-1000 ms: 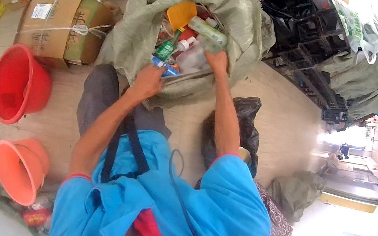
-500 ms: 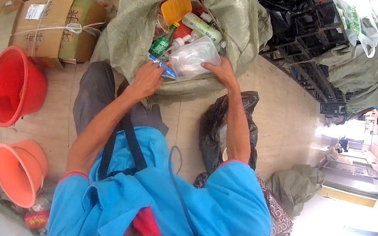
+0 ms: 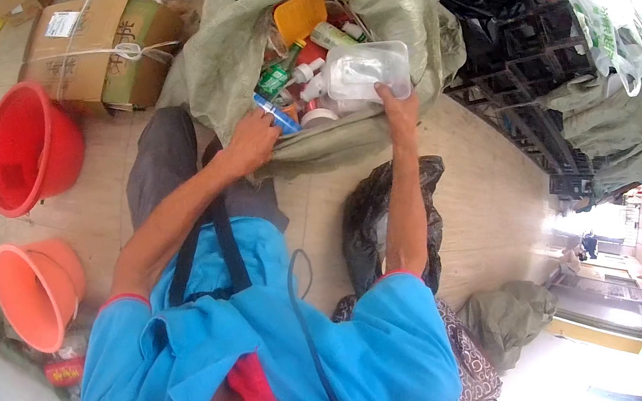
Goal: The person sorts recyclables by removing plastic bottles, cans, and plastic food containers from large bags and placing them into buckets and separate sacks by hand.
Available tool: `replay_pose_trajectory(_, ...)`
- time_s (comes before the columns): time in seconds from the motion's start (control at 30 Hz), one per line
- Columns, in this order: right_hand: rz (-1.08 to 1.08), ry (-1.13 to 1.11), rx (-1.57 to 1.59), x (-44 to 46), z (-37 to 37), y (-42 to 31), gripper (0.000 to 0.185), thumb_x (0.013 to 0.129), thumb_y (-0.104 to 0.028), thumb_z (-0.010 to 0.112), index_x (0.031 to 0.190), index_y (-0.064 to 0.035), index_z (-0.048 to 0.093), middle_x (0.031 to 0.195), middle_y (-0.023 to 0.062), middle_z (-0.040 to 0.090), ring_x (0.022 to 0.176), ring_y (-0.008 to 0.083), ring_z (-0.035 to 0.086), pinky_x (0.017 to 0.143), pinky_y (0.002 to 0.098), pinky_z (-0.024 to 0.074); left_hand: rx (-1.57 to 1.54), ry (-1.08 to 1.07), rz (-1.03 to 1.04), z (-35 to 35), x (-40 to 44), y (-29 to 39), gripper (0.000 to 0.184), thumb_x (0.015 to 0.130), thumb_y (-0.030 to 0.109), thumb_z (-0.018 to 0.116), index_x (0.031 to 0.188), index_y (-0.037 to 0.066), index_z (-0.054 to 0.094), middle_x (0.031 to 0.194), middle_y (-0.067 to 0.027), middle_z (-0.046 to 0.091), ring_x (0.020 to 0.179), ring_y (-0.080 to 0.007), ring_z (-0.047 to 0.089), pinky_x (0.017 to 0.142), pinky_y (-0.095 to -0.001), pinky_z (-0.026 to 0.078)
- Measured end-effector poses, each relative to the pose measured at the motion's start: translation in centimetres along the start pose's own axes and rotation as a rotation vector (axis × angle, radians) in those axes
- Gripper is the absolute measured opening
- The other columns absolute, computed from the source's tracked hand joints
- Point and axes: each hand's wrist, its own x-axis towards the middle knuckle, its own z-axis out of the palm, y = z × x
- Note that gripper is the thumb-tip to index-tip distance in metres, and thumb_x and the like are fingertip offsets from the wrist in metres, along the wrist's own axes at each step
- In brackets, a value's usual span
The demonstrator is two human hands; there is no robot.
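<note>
My right hand (image 3: 399,101) grips the near edge of a clear plastic container (image 3: 369,71), thumb on top, above the right side of an open woven sack (image 3: 416,34). At the sack's near left rim, my left hand (image 3: 254,140) is closed, its fingers on a slim blue-and-white tube-like item (image 3: 276,113). Inside the sack lie a green bottle (image 3: 275,80), a yellow-orange plastic piece (image 3: 300,17), a pale green bottle (image 3: 330,35), white pump tops (image 3: 307,75) and a white round lid (image 3: 319,118). The container partly covers the pale green bottle.
A red bucket (image 3: 32,150) and an orange bucket (image 3: 40,291) stand on the left. Behind is a tied cardboard box (image 3: 92,56). Black crates (image 3: 523,68) line the right side. A black plastic bag (image 3: 360,236) sits below my right forearm.
My right hand has moved the clear container right and slightly up, uncovering the pump tops and white lid. My left hand stays in nearly the same place; the blue-and-white item shows a broader side.
</note>
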Motion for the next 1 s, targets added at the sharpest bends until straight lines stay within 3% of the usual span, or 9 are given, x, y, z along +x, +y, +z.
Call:
replay_pose_trajectory(0.2,0.088,0.339,0.484,-2.7,-1.3,-3.1,0.048,0.076,-0.011,0.07,0.118,0.0068,0.054,0.105,0.0127,0.061,0.099,0.0211,0.058,0.084,0.0304,0.0447,-0.024,0.025,0.017,0.1,-0.1,0.1,0.023,0.066,0.007,0.059,0.088,0.003,0.065,0.094,-0.0146,0.057,0.094,-0.0312,0.053,0.08,-0.0424,0.046)
replay_pose_trajectory(0.37,-0.254,0.484,0.838,-6.7,-8.8,-6.6,0.045,0.081,-0.001,0.061,0.122,0.0082,0.046,0.117,0.0156,0.054,0.103,0.0241,0.054,0.089,0.0364,0.0449,0.025,-0.09,-0.079,0.8,0.2,0.1,0.028,0.07,0.004,0.059,0.096,0.005,0.066,0.101,-0.0151,0.058,0.104,-0.0317,0.051,0.089,-0.0416,0.045)
replay_pose_trajectory(0.43,-0.286,0.599,0.317,-10.4,-14.3,-3.8,0.05,0.08,-0.004,0.063,0.125,0.0073,0.042,0.121,0.0164,0.05,0.103,0.0255,0.053,0.09,0.0401,0.0457,-0.032,-0.063,-0.066,0.0,0.0,-0.1,0.028,0.07,0.003,0.059,0.097,0.005,0.066,0.101,-0.015,0.058,0.104,-0.0317,0.051,0.089,-0.0424,0.045)
replay_pose_trajectory(0.5,-0.146,0.756,0.502,-14.5,-17.4,-4.1,0.057,0.08,-0.004,0.063,0.129,0.0071,0.036,0.123,0.0171,0.048,0.108,0.0282,0.052,0.093,0.0429,0.0458,-0.093,-0.033,-0.041,-0.6,0.0,-0.1,0.03,0.069,0.002,0.06,0.098,0.004,0.066,0.102,-0.0149,0.058,0.103,-0.0316,0.051,0.088,-0.0418,0.044)
replay_pose_trajectory(0.63,0.152,1.101,0.164,-22.8,-19.9,1.7,0.04,0.079,-0.005,0.066,0.114,0.0082,0.051,0.108,0.0145,0.057,0.092,0.0234,0.058,0.077,0.0359,0.0517,-0.123,-0.057,-0.047,-1.0,0.4,-0.2,0.032,0.069,0.002,0.062,0.102,0.002,0.066,0.1,-0.0153,0.058,0.1,-0.0322,0.05,0.087,-0.0411,0.044)
replay_pose_trajectory(0.73,0.347,1.028,-0.338,-30.6,-22.7,18.0,0.033,0.077,-0.008,0.069,0.103,0.0077,0.057,0.098,0.0148,0.061,0.085,0.0202,0.058,0.07,0.0326,0.0494,-0.144,-0.057,-0.058,-0.7,0.3,-0.3,0.028,0.072,0.003,0.061,0.1,0.002,0.064,0.1,-0.0151,0.056,0.101,-0.0333,0.049,0.087,-0.0422,0.043)
replay_pose_trajectory(0.87,0.464,0.953,-0.499,-32.1,-16.3,19.9,0.04,0.07,-0.013,0.072,0.098,0.0096,0.056,0.094,0.0155,0.061,0.082,0.0231,0.058,0.07,0.0384,0.0466,-0.154,-0.045,-0.059,-0.6,0.3,-0.4,0.025,0.072,0.003,0.06,0.097,0.002,0.063,0.1,-0.0138,0.055,0.102,-0.0335,0.049,0.086,-0.0425,0.042)
replay_pose_trajectory(0.97,0.316,0.835,-0.49,-32.1,-14.0,23.3,0.055,0.073,-0.03,0.071,0.108,0.0075,0.052,0.1,0.0249,0.061,0.09,0.039,0.061,0.079,0.0474,0.0459,-0.115,-0.019,-0.072,-0.9,0.1,0.0,0.028,0.07,0.003,0.061,0.098,0.003,0.065,0.098,-0.0135,0.058,0.1,-0.0309,0.051,0.086,-0.0408,0.044)
replay_pose_trajectory(1.0,0.516,0.77,-0.626,-31.2,-13.7,22.8,0.055,0.073,-0.03,0.069,0.109,0.0072,0.052,0.102,0.0255,0.06,0.093,0.0398,0.06,0.081,0.0477,0.0451,-0.09,-0.003,-0.095,-1.0,0.1,-0.3,0.028,0.07,0.003,0.061,0.098,0.003,0.065,0.098,-0.0135,0.058,0.1,-0.0309,0.051,0.086,-0.0408,0.044)
